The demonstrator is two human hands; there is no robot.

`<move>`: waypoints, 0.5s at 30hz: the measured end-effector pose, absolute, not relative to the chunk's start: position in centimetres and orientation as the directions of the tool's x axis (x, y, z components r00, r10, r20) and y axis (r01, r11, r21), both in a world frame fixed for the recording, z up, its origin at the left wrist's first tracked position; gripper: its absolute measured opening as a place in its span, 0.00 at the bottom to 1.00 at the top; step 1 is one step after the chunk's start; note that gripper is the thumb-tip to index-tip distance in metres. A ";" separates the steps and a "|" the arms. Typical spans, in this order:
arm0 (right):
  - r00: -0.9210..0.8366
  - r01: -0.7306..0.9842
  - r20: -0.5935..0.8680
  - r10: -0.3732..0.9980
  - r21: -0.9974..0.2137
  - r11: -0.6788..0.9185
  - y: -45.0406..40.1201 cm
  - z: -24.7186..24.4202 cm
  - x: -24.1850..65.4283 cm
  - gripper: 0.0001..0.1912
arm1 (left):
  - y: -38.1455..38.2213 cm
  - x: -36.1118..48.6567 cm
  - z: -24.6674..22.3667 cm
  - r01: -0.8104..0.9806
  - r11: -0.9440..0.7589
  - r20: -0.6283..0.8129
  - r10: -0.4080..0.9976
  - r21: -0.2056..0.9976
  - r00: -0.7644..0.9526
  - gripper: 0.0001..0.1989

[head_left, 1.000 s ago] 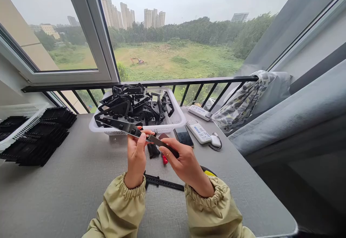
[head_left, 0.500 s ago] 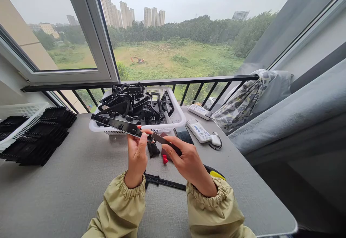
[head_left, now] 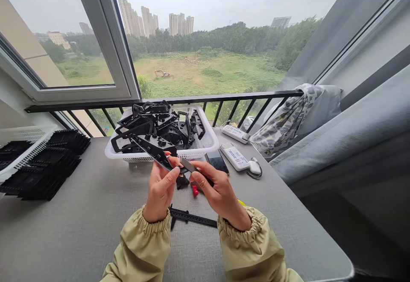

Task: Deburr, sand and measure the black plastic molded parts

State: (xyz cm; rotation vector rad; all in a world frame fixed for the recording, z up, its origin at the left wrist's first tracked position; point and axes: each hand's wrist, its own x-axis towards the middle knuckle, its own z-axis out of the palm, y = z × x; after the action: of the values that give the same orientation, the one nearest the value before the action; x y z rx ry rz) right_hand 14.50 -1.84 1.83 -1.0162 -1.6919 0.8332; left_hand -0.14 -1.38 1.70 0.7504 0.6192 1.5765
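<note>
My left hand (head_left: 159,190) is closed around the near end of a black plastic part (head_left: 152,149). The part slants up and away toward the white basket (head_left: 209,142), which is heaped with black plastic frames (head_left: 173,128). Between the fingers and thumb of my right hand (head_left: 221,194) is a flat dark-grey strip (head_left: 188,165). Its tip is at the near end of the black part, beside my left fingertips; whether they touch I cannot tell. Below the hands lie a small red object (head_left: 195,190) and a small black piece (head_left: 182,182).
A black caliper (head_left: 192,218) lies on the grey table, and a bit of yellow shows behind my right wrist. A dark phone-like slab (head_left: 218,162) and white boxes (head_left: 235,157) are at the right. Stacked black parts (head_left: 51,167) stand by another basket (head_left: 43,142) at left.
The black part has turned in my left hand, its far end swinging right and steeper. My right hand, with the strip, has shifted slightly left. Both grips remain.
</note>
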 end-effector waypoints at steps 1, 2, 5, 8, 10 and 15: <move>-0.206 0.236 0.376 0.903 -0.877 0.419 -1.9 1.7 14.4 0.16 | -1.4 -0.2 1.7 -0.670 -0.109 0.105 0.993 0.735 -0.047 0.18; -0.209 0.222 0.374 0.904 -0.882 0.416 -1.9 1.6 14.3 0.16 | -1.4 -0.2 1.8 -0.689 -0.091 0.092 0.995 0.719 -0.036 0.17; -0.206 0.172 0.359 0.910 -0.902 0.395 -1.9 1.3 14.1 0.18 | -1.4 -0.3 1.8 -0.719 -0.074 0.073 0.997 0.691 -0.033 0.16; -0.205 0.102 0.357 0.911 -0.918 0.382 -1.9 1.2 14.0 0.18 | -1.5 -0.4 2.0 -0.730 -0.065 0.093 0.996 0.681 -0.002 0.13; -0.191 0.037 0.356 0.915 -0.929 0.369 -2.0 1.3 13.9 0.18 | -1.5 -0.3 2.1 -0.719 -0.057 0.111 0.993 0.693 0.028 0.12; -0.113 -0.064 0.291 0.950 -0.956 0.285 -2.0 1.2 14.0 0.21 | -1.2 0.2 2.0 -0.651 -0.064 0.056 0.998 0.756 -0.033 0.32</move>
State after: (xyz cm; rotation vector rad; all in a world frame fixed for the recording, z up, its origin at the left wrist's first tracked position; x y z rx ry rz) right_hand 14.03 -2.03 1.23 -0.8968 -1.3860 1.0965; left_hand 0.20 -1.20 1.96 0.7065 0.6464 1.5188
